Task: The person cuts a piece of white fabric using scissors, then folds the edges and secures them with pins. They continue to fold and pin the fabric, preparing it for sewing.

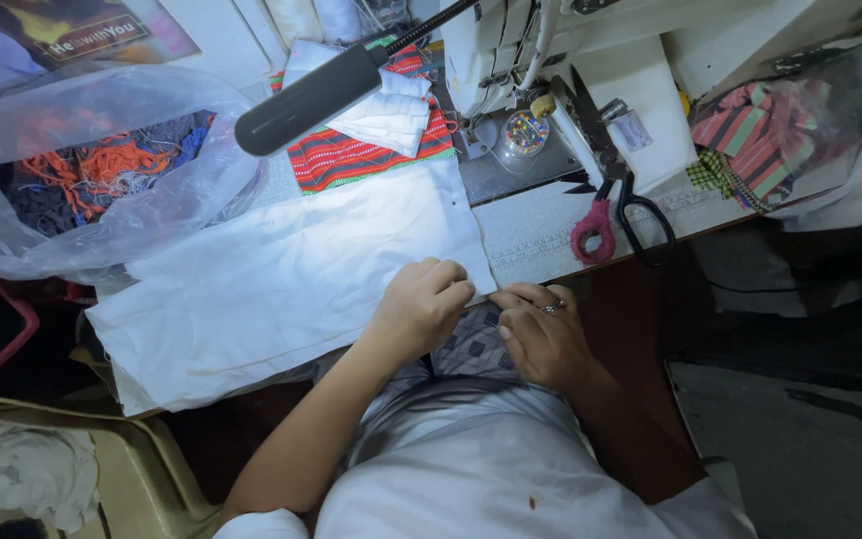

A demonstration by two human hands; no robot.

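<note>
White fabric panel (281,274) lies flat on the sewing table (541,235), spread from centre toward 9 o'clock, lit by the lamp. Its near right corner sits at the table edge, just below centre. Left hand (419,304) rests on that corner, fingers curled, pinching the hem. Right hand (543,334), ring on one finger, is just beside it at 3 o'clock, fingers bunched at the same edge; actual grip on cloth cannot be told.

At 12 o'clock of the panel: red striped cloth (351,155) with folded white pieces (381,105) on top, black lamp head (306,100) over them. At 1 o'clock the white sewing machine (551,50) and a clear pin dish (524,133). At 2 o'clock pink-and-black scissors (616,215). At 10 o'clock a clear plastic bag of scraps (92,170). Far right, bagged striped fabric (760,125).
</note>
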